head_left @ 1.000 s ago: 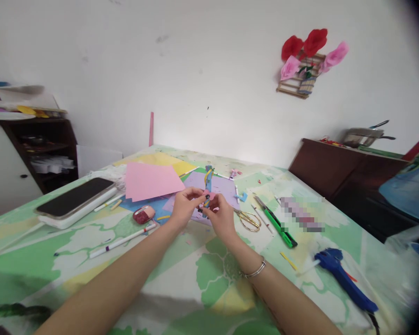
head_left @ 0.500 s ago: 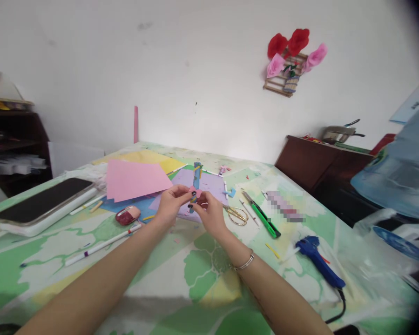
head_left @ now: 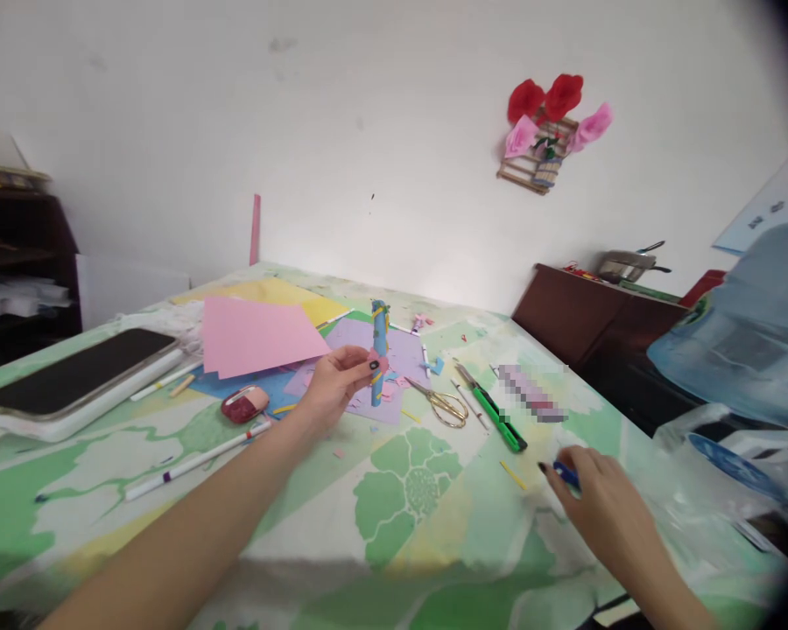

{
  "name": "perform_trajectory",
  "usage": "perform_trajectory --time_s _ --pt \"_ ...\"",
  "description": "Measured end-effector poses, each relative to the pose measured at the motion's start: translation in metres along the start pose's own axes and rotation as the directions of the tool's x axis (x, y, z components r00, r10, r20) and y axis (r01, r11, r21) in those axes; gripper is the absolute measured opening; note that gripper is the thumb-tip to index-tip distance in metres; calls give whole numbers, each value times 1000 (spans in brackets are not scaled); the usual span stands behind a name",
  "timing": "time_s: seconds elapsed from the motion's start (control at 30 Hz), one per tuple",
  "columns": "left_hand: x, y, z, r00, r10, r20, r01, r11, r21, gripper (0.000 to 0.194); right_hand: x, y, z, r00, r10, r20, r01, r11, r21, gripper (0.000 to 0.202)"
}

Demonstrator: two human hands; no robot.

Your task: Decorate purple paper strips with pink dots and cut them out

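Observation:
My left hand [head_left: 341,378] pinches a blue paper tube [head_left: 380,331] wound with yellow strips, and holds it upright above the lilac paper. A small pink piece [head_left: 382,360] shows at its fingertips, against the tube. Over at the right, my right hand [head_left: 597,492] curls around a blue hot glue gun [head_left: 566,473]. Only the gun's front part shows between thumb and fingers; the handle is hidden under the hand. Gold-handled scissors [head_left: 447,409] lie between the hands, beside a green utility knife [head_left: 499,418].
Pink sheets [head_left: 256,337], lilac paper [head_left: 348,341] with scraps and a white-barrelled pen [head_left: 197,461] lie on the flowered tablecloth [head_left: 407,516]. A phone [head_left: 82,372] rests at the left. Plastic wrapping [head_left: 702,472] and a large water bottle [head_left: 735,315] stand at right.
My right hand has left the tube and moved right and down onto the glue gun. My left hand keeps hold of the tube, which now stands more in view.

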State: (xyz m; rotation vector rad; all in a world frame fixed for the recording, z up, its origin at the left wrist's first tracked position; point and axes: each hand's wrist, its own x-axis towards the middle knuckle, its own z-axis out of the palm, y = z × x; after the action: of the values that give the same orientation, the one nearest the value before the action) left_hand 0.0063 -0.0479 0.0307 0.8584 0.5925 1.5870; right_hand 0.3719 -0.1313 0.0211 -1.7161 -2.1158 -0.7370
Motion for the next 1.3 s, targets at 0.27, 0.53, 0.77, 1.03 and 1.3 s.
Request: perform_trajectory --time_s 0.27,0.53,0.77,1.03,1.3 --pt "1 -3 -4 994 -47 95 51 998 -36 31 -64 56 27 952 297 72 -260 911 -319 41" --pt "-3 1 -5 984 -110 142 122 989 -79 37 -42 87 47 835 402 376 -475 871 123 33" --pt "-7 5 -3 974 -138 178 161 980 -117 44 -29 65 4 767 488 416 -622 723 300 37" --pt "-10 1 0 962 -174 208 198 975 -102 41 -14 -49 -63 832 466 301 -523 477 707 43" --pt "-13 2 3 952 -196 235 212 976 -45 40 0 -160 -56 909 37 415 -416 113 902 31"
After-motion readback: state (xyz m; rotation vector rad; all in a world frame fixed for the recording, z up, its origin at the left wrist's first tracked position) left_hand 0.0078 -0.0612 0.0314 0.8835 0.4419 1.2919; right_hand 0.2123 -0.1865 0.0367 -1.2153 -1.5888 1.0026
